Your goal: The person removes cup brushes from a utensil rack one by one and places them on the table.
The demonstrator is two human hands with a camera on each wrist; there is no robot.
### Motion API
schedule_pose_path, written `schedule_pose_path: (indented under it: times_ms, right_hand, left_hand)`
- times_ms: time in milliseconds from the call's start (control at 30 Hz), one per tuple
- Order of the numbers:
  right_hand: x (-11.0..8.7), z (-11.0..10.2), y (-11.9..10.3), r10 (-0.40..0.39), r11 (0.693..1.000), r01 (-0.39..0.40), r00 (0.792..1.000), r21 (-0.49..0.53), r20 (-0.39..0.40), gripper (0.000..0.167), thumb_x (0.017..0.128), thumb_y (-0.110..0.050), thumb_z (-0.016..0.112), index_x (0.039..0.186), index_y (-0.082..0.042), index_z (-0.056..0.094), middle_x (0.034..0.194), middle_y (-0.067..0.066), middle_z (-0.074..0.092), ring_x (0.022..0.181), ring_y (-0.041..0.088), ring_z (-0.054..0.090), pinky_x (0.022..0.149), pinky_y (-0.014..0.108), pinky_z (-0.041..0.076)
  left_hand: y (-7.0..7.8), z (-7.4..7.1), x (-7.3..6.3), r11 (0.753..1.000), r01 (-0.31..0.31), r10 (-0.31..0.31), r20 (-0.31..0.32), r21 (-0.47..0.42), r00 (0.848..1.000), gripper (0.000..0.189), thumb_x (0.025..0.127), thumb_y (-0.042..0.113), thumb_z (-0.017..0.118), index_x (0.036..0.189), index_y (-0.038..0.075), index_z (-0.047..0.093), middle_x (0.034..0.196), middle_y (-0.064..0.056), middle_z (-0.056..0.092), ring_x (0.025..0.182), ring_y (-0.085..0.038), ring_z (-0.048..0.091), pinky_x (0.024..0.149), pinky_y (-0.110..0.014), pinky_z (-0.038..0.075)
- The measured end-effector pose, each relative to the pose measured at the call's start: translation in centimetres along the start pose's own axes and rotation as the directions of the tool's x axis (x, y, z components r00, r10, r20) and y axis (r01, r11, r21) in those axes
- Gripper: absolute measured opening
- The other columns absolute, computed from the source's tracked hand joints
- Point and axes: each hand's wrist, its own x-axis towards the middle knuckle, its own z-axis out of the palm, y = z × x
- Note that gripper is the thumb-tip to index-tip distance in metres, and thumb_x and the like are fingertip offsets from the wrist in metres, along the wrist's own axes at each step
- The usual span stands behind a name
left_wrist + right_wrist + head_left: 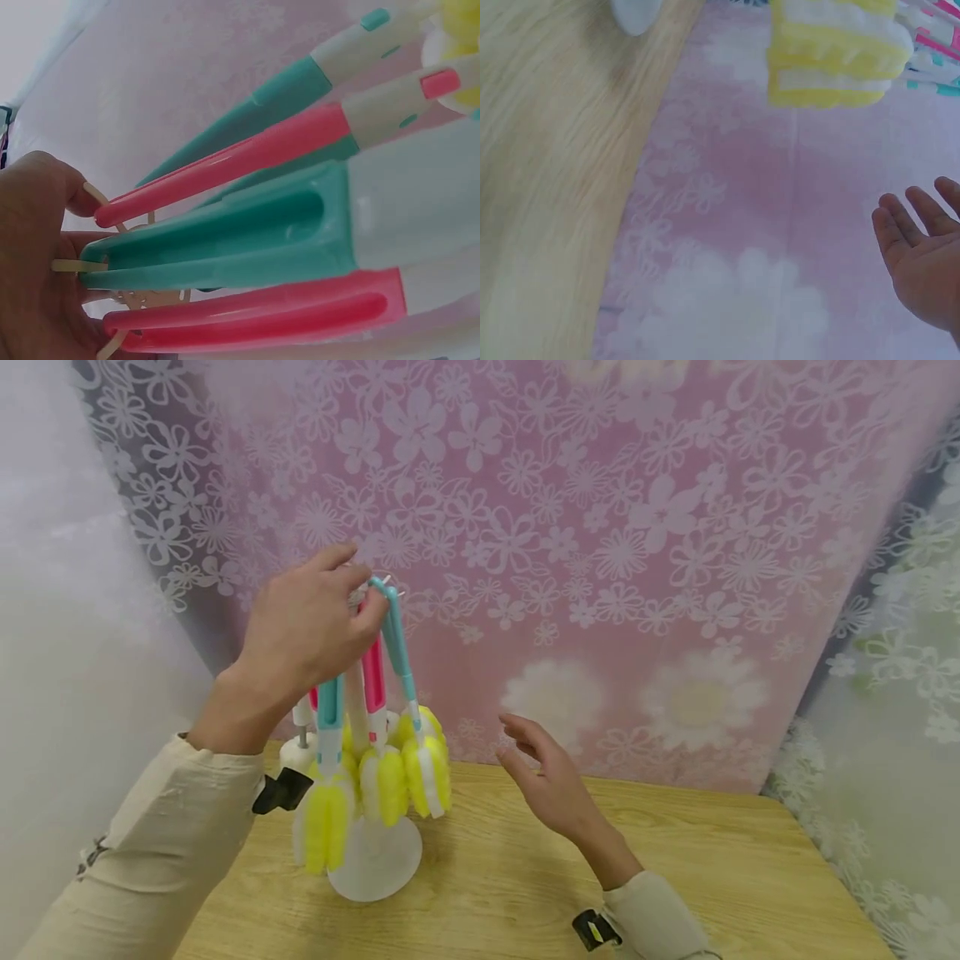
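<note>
Several sponge bottle brushes with teal or pink handles and yellow-and-white heads hang head-down from a hooked rack, its round white base on the table. At the top of the rack, my left hand pinches the upper end of a teal-handled brush between thumb and fingers. In the left wrist view, a teal handle and a pink handle hang on pale hooks beside the left hand, whose fingertips are partly hidden behind them. My right hand is held out to the rack's right, fingers loosely extended, holding nothing.
The rack stands on a wood-grain table. Behind it hangs a pink floral curtain, with pale sheeting at the left side. A white brush head hangs on the rack's left.
</note>
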Motion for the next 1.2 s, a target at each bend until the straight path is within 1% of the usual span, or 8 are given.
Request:
schedule_pose_path:
  times_ms: [133, 267, 467, 600, 733, 900, 1033, 1200]
  right_hand:
    - [2.1, 1.2, -1.6, -0.030, 0.996, 0.032, 0.999, 0.082, -0.025, 0.041, 0.100, -0.030, 0.049, 0.140, -0.023, 0.045, 0.138, -0.002, 0.047, 0.125, 0.018, 0.046, 0.100, 0.043, 0.040]
    - [3.9, 2.3, -3.1, -0.058, 0.985, 0.064, 0.997, 0.160, -0.043, 0.040, 0.099, -0.031, 0.050, 0.137, -0.017, 0.050, 0.135, -0.002, 0.051, 0.122, 0.018, 0.049, 0.100, 0.041, 0.041]
    - [6.2, 4.1, -4.9, -0.074, 0.971, 0.079, 0.997, 0.226, -0.032, 0.039, 0.098, -0.023, 0.053, 0.135, -0.010, 0.053, 0.132, 0.003, 0.055, 0.117, 0.019, 0.053, 0.098, 0.035, 0.043]
    - [7.3, 5.2, -5.7, -0.055, 0.959, 0.059, 0.998, 0.276, -0.022, 0.038, 0.097, -0.017, 0.055, 0.133, -0.004, 0.054, 0.127, 0.009, 0.058, 0.113, 0.022, 0.056, 0.095, 0.034, 0.046]
    - [7.8, 6.0, -5.9, -0.027, 0.956, 0.035, 0.999, 0.291, -0.032, 0.034, 0.096, -0.013, 0.057, 0.128, -0.001, 0.057, 0.116, 0.012, 0.063, 0.104, 0.024, 0.060, 0.090, 0.034, 0.048]
    - [7.7, 6.1, -6.1, -0.021, 0.970, 0.035, 0.998, 0.241, -0.062, 0.031, 0.094, -0.018, 0.060, 0.122, -0.006, 0.063, 0.107, 0.004, 0.066, 0.094, 0.017, 0.061, 0.083, 0.031, 0.051]
    - [7.6, 5.8, -6.2, -0.022, 0.976, 0.037, 0.997, 0.214, -0.072, 0.031, 0.094, -0.022, 0.061, 0.121, -0.009, 0.064, 0.105, 0.000, 0.067, 0.093, 0.015, 0.061, 0.082, 0.030, 0.051]
    - [7.5, 5.3, -6.3, -0.035, 0.974, 0.054, 0.995, 0.219, -0.092, 0.031, 0.093, -0.020, 0.062, 0.121, -0.007, 0.064, 0.104, 0.003, 0.067, 0.091, 0.018, 0.062, 0.081, 0.033, 0.051]
  left_hand:
    - [0.0, 0.2, 0.0, 0.999, 0.005, -0.005, -0.019, 0.035, 1.000, 0.046, 0.096, 0.032, 0.035, 0.123, 0.007, 0.063, 0.138, -0.012, 0.048, 0.115, -0.039, 0.053, 0.088, -0.057, 0.046]
    - [0.0, 0.5, 0.0, 0.998, 0.014, -0.012, -0.035, 0.063, 0.999, 0.046, 0.096, 0.033, 0.034, 0.120, 0.008, 0.064, 0.133, -0.011, 0.050, 0.105, -0.040, 0.056, 0.080, -0.057, 0.049]
    - [0.1, 0.8, 0.0, 0.996, 0.030, -0.026, -0.045, 0.088, 0.999, 0.046, 0.096, 0.036, 0.032, 0.113, 0.012, 0.067, 0.134, -0.011, 0.048, 0.102, -0.040, 0.055, 0.076, -0.058, 0.049]
    - [0.2, 1.0, 0.0, 0.994, 0.032, -0.025, -0.064, 0.100, 0.998, 0.045, 0.096, 0.037, 0.033, 0.104, 0.013, 0.069, 0.131, -0.010, 0.050, 0.097, -0.036, 0.057, 0.073, -0.055, 0.050]
    - [0.2, 1.2, 0.0, 0.993, 0.031, -0.022, -0.084, 0.111, 0.996, 0.044, 0.095, 0.038, 0.034, 0.099, 0.013, 0.070, 0.129, -0.009, 0.051, 0.092, -0.034, 0.058, 0.071, -0.052, 0.051]
    - [0.4, 1.4, 0.1, 0.992, 0.028, -0.017, -0.094, 0.120, 0.995, 0.045, 0.095, 0.038, 0.036, 0.101, 0.011, 0.071, 0.128, -0.011, 0.051, 0.091, -0.034, 0.059, 0.072, -0.051, 0.052]
    - [0.3, 1.5, 0.1, 0.992, 0.032, -0.017, -0.115, 0.122, 0.993, 0.044, 0.094, 0.038, 0.037, 0.094, 0.009, 0.071, 0.128, -0.012, 0.051, 0.088, -0.034, 0.060, 0.071, -0.051, 0.052]
    - [0.2, 1.6, 0.1, 0.992, 0.038, -0.024, -0.116, 0.121, 0.993, 0.044, 0.095, 0.039, 0.039, 0.093, 0.009, 0.070, 0.130, -0.013, 0.050, 0.089, -0.035, 0.060, 0.073, -0.051, 0.052]
